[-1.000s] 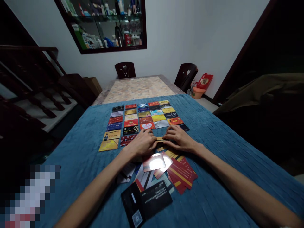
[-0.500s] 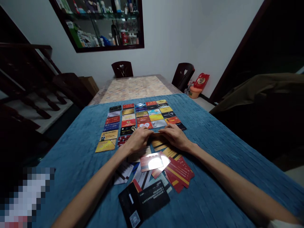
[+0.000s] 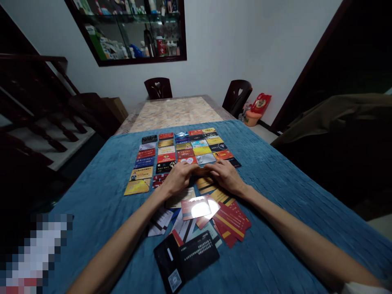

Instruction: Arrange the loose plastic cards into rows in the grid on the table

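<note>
The left hand (image 3: pixel 183 174) and the right hand (image 3: pixel 226 173) come close together over the blue cloth (image 3: pixel 92 192), and a thin card (image 3: pixel 201 171) sits in the small gap between them. Each hand has its fingers bent in and nearly closed, and they seem to pinch the card by its 2 ends, though the fingers hide most of it. Its long side looks to run from left to right, from hand to hand, so both hands are about the same way off from its middle. Just past it, on the far side, lies the silver card (image 3: pixel 205 158), the nearest in its line, and the heart card (image 3: pixel 185 161) is just to the left of that. I cannot tell if the thin card touches the cloth. On the near side, gold cards (image 3: pixel 206 185) and a messy pile of cards (image 3: pixel 228 222) lie below the hands
</note>
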### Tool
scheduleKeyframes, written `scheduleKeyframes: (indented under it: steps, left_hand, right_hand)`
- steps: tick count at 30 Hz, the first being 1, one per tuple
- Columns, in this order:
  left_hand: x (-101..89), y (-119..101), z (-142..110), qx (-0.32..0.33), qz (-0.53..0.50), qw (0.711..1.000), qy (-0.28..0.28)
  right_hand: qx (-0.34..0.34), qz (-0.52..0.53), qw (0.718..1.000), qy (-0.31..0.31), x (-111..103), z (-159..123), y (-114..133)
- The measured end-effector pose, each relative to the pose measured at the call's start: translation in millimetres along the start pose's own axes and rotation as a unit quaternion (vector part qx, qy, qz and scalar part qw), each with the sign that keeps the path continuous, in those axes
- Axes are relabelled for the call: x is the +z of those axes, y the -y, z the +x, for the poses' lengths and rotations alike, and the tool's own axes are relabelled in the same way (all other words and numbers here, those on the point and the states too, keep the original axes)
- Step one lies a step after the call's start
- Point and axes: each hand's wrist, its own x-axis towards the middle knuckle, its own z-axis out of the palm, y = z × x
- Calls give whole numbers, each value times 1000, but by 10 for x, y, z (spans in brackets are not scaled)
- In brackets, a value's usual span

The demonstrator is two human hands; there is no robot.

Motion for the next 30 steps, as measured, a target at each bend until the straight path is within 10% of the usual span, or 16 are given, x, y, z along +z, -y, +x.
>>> scheduleKeyframes:
  steps: [30]
  left_hand:
    - [-20, -52, -15, -33, -46, 996, -72]
  right_hand:
    - [-22, -92, 995, -34, -51, 30, 53]
